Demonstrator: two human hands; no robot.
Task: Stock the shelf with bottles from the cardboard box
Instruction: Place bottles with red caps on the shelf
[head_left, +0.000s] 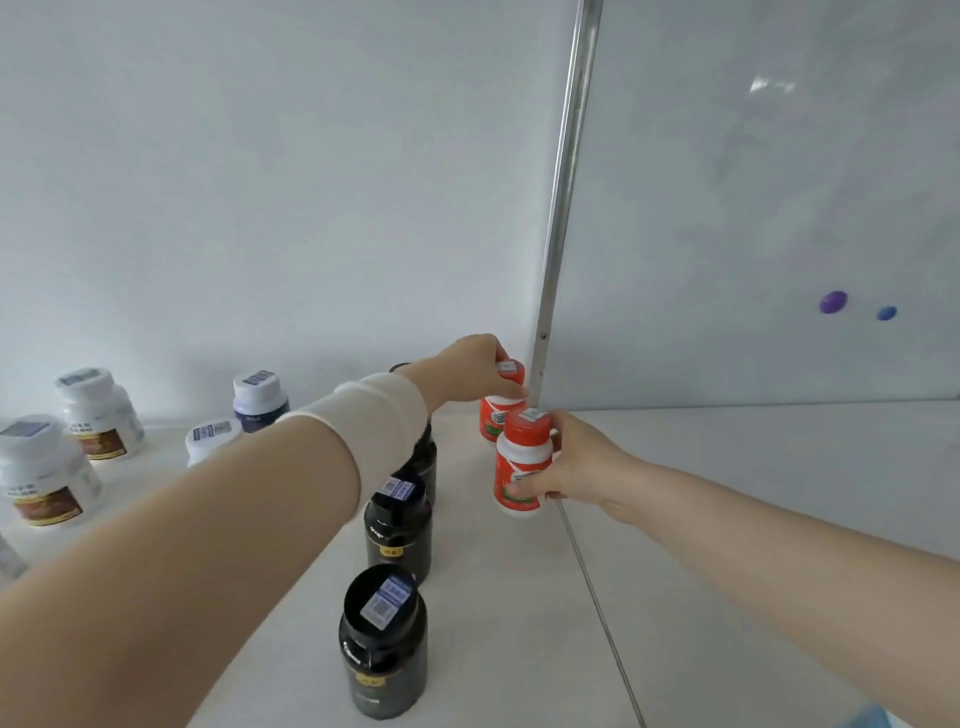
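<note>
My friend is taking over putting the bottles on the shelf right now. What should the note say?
Left hand: grips the far red-capped bottle by its top, beside the metal post.
Right hand: grips the near red-capped bottle around its side, just in front of the far one.
Done: a row of black bottles stands on the shelf, and white bottles stand at the left.
Left: let go of both red-capped bottles once they stand steady, then fetch more. The cardboard box is out of view.

Bright, even daylight; soft shadows; slight blur; edges seemingly bowed by wide-angle lens.
</note>
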